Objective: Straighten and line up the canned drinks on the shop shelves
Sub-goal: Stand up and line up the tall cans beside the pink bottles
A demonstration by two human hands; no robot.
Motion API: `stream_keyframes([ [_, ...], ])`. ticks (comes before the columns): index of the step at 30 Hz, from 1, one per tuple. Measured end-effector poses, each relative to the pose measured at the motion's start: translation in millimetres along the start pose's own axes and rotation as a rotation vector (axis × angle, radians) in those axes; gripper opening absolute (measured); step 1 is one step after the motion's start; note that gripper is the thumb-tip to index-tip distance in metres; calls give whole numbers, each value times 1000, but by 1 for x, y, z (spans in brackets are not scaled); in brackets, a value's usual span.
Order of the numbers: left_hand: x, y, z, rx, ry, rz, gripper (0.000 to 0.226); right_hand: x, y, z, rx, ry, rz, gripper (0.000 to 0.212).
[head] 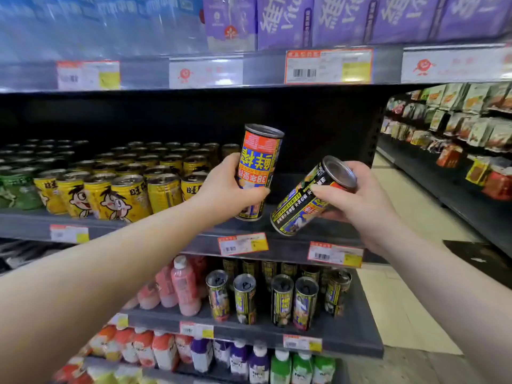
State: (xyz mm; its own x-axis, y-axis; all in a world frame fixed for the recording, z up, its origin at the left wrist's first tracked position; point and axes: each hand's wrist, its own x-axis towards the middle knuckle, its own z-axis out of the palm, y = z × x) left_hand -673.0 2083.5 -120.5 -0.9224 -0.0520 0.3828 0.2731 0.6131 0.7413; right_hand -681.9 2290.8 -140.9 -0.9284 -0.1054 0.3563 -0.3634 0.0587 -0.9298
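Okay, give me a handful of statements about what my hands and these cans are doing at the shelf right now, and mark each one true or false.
1. Each hand holds one can. True: the left hand grips the blue and yellow can, the right hand the black can.
2. The black can is upright. False: it is tilted steeply.
3. Yellow cartoon cans stand to the left of the left hand. True.
4. The shelf below holds only bottles. False: dark cans stand there beside the pink bottles.
5. Both held cans rest on the shelf. False: both are held in the air, in front of it.
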Motion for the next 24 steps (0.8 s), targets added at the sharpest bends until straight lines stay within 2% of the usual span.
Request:
stream_keyframes([
  [5, -81, -13, 11, -175, -87, -33, 48, -76, -7, 4, -64, -56, 98, 36],
  [11, -153, -56, 54, -181, -224, -163, 52, -138, 31, -5, -335, -6, 246, 50],
  [14, -175, -71, 75, -204, -271, -239, 48, -149, 51, -13, -403, -1, 299, 54],
  [20, -191, -96, 115, -243, -262, -384, 47, -152, 106, -33, -394, 32, 438, 46],
  [24, -190, -111, 147, -252, -240, -465, 51, -138, 151, -45, -412, 97, 512, 67],
])
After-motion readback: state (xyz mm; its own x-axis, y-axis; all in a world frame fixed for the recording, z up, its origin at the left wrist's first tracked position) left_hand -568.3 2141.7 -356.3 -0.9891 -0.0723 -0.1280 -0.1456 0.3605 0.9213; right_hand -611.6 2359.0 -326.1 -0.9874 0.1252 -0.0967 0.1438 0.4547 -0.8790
